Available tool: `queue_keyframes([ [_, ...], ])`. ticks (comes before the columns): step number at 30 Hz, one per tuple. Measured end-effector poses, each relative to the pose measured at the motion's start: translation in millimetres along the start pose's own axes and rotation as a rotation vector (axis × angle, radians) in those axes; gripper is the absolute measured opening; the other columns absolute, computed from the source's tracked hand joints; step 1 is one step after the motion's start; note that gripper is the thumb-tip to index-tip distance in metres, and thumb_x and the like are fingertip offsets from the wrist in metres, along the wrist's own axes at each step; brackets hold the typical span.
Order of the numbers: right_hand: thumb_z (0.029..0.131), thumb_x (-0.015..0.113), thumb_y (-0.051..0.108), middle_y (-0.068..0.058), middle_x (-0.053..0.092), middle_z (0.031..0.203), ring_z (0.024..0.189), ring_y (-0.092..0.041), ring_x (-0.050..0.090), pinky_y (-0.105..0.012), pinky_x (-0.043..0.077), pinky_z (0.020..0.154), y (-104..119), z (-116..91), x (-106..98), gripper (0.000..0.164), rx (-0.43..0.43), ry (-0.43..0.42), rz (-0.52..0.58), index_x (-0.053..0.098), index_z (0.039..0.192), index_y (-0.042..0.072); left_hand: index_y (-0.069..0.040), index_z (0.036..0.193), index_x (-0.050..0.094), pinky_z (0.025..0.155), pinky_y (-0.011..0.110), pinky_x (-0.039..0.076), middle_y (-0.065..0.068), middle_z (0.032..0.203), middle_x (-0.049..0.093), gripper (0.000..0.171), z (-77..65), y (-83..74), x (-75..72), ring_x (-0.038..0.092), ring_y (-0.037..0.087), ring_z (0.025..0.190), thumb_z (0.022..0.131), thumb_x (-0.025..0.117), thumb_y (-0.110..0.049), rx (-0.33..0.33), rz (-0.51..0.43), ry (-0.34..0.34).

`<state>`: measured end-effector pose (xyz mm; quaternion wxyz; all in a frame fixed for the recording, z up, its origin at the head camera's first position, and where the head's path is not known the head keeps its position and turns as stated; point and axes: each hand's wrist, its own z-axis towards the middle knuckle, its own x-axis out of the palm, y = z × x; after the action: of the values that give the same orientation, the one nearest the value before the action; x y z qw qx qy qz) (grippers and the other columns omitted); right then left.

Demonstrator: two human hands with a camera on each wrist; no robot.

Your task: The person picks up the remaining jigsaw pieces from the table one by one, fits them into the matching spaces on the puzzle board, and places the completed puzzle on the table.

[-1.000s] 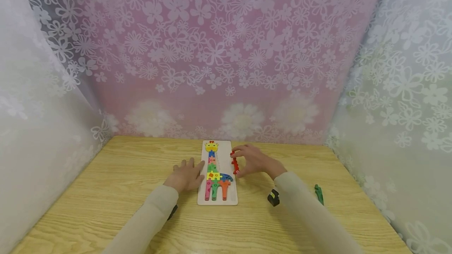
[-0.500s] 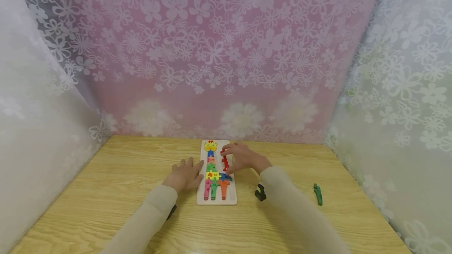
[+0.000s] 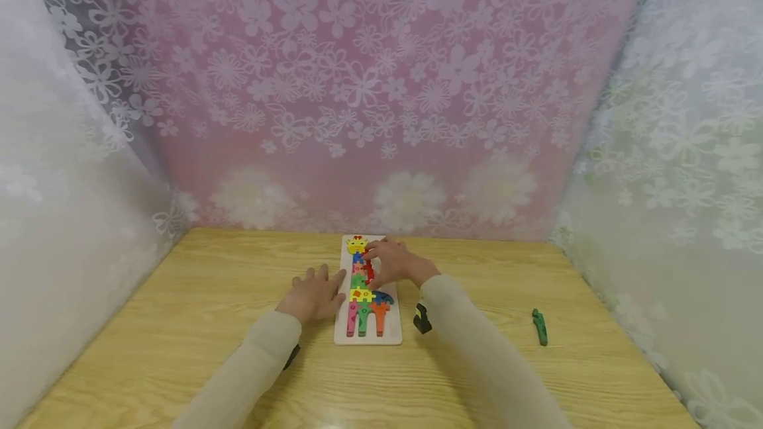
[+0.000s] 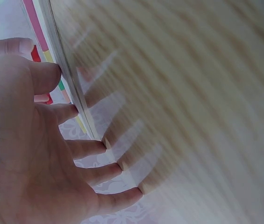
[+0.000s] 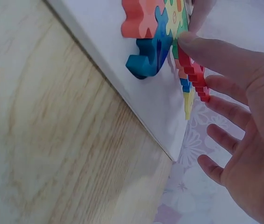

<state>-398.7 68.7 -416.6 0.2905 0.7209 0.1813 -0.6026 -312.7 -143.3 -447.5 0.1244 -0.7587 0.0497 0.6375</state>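
Observation:
A white puzzle board (image 3: 387,336) lies on the table, holding a giraffe of coloured pieces (image 3: 360,295) with a yellow head (image 3: 357,245). My right hand (image 3: 393,262) pinches a long red puzzle piece (image 5: 195,72) between thumb and fingers, beside the giraffe's neck; whether it touches the neck pieces I cannot tell. A blue piece (image 5: 151,53) and an orange piece (image 5: 140,18) show on the board in the right wrist view. With fingers spread, my left hand (image 3: 312,295) rests on the table, its thumb and forefinger at the board's left edge (image 4: 71,74).
A green piece (image 3: 540,327) lies on the wooden table (image 3: 477,363) to the right of my right arm. Flowered curtains (image 3: 381,85) hang behind the table and along both sides.
My right hand has carried the red piece leftward, from the board's right edge to a spot beside the giraffe's neck. The left hand has stayed in place.

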Motion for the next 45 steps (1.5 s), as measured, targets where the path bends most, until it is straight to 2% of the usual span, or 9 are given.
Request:
queue_keyframes([
  [10,0.083,0.085,0.043,-0.010,0.045,0.161,0.147,-0.041,0.034,-0.069,0.030,0.117,-4.1,7.5,4.0,0.070,0.021,-0.010,0.015,0.062,0.145,0.018,-0.022,0.163,0.033,0.115,0.074,0.031,0.024,0.166,0.032,0.062,-0.2,-3.0,-2.7,0.032,0.054,0.150,0.107,0.043,-0.048,0.000,0.004,0.003],
  [23,0.087,0.082,0.041,-0.007,0.043,0.163,0.148,-0.038,0.032,-0.067,0.025,0.121,-5.2,12.8,9.3,0.064,0.070,0.039,0.085,0.062,0.145,0.023,-0.021,0.163,0.034,0.115,0.074,0.031,0.024,0.166,0.033,0.062,-1.6,-2.8,-1.1,0.032,0.054,0.150,0.107,0.044,-0.047,-0.001,-0.010,-0.003],
  [29,0.086,0.083,0.041,-0.006,0.046,0.162,0.154,-0.041,0.026,-0.072,0.017,0.123,-6.6,12.8,9.7,0.061,0.084,0.039,0.133,0.065,0.141,0.024,-0.022,0.163,0.033,0.116,0.074,0.031,0.024,0.166,0.032,0.062,-2.1,-3.2,-2.1,0.032,0.054,0.150,0.107,0.044,-0.047,-0.007,-0.003,0.001],
  [33,0.085,0.084,0.042,-0.006,0.047,0.161,0.154,-0.041,0.026,-0.072,0.017,0.123,-7.1,11.9,9.4,0.060,0.080,0.032,0.142,0.066,0.140,0.024,-0.022,0.163,0.033,0.116,0.074,0.031,0.024,0.166,0.032,0.063,-1.5,-2.9,-1.5,0.032,0.054,0.150,0.107,0.043,-0.048,-0.004,-0.002,0.001],
  [38,0.086,0.083,0.045,-0.008,0.045,0.162,0.155,-0.042,0.026,-0.072,0.018,0.123,-10.4,7.0,6.9,0.061,0.059,0.020,0.144,0.065,0.141,0.024,-0.022,0.163,0.032,0.115,0.075,0.031,0.024,0.167,0.031,0.063,-0.4,-3.0,-1.2,0.031,0.054,0.151,0.107,0.043,-0.048,0.000,-0.002,0.004],
  [45,0.089,0.081,0.039,-0.011,0.042,0.164,0.155,-0.040,0.029,-0.068,0.023,0.124,-26.2,-12.5,-0.4,0.065,0.017,0.014,0.159,0.060,0.146,0.017,-0.022,0.163,0.032,0.116,0.074,0.031,0.024,0.167,0.030,0.063,0.3,-3.1,-1.2,0.030,0.053,0.151,0.107,0.044,-0.048,-0.008,-0.006,0.006],
])
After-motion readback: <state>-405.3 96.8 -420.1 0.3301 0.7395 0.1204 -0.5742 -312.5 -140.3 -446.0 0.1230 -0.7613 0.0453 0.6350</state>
